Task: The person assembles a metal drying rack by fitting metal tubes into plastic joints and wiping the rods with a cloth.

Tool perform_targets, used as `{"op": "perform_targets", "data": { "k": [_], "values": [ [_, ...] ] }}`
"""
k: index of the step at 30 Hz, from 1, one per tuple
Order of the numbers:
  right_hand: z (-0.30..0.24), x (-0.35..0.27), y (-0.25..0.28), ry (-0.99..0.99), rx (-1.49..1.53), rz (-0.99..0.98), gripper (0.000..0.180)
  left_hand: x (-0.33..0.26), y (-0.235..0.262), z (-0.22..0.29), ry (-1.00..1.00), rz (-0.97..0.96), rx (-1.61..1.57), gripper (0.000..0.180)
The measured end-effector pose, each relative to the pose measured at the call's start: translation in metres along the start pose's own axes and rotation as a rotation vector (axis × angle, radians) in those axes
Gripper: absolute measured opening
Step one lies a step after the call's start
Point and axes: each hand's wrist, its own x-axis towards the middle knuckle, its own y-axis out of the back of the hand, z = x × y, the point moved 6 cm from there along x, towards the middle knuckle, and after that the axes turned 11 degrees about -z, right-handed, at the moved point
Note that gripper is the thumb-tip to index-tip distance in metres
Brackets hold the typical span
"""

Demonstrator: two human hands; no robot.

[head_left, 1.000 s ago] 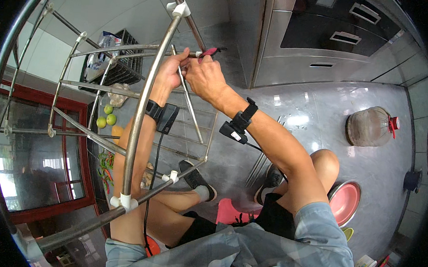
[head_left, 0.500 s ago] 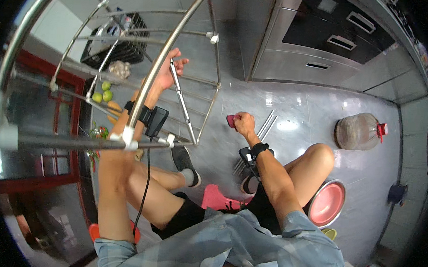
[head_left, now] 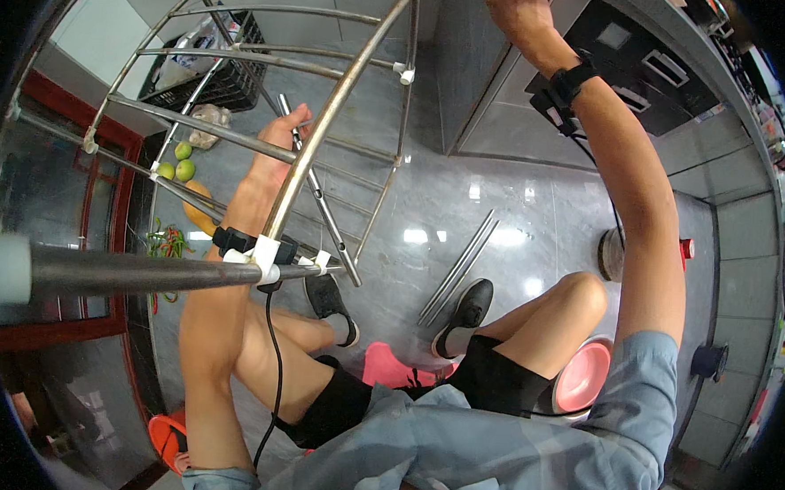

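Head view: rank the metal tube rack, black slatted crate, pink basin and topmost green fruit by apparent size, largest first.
1. Metal tube rack
2. Black slatted crate
3. Pink basin
4. Topmost green fruit
The rack's nearness to the camera enlarges it.

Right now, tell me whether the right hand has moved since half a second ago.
Yes, away from the body and slightly right: the right hand, seen beside the loose tubes before, now overlaps the drawer cabinet in view.

head view: wide fisheye | looks down from head height | shirt [head_left: 426, 451] close, six o'clock | floor [head_left: 426, 198] farther off
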Motion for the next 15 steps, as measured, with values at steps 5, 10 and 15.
{"op": "perform_targets", "data": {
  "k": [5,10,15],
  "values": [
    [-0.164,-0.035,-0.109,0.058,-0.001,0.120,0.040,-0.047,0.023,0.028,-0.016,-0.043,0.041,0.019],
    [-0.302,-0.184,-0.208,0.338,0.675,-0.367,0.022,-0.066,0.013,0.025,-0.024,0.135,-0.029,0.021],
    [-0.353,-0.298,-0.244,0.208,0.913,-0.959,0.025,-0.016,0.041,-0.007,-0.031,0.046,-0.140,0.024]
  ]
}}
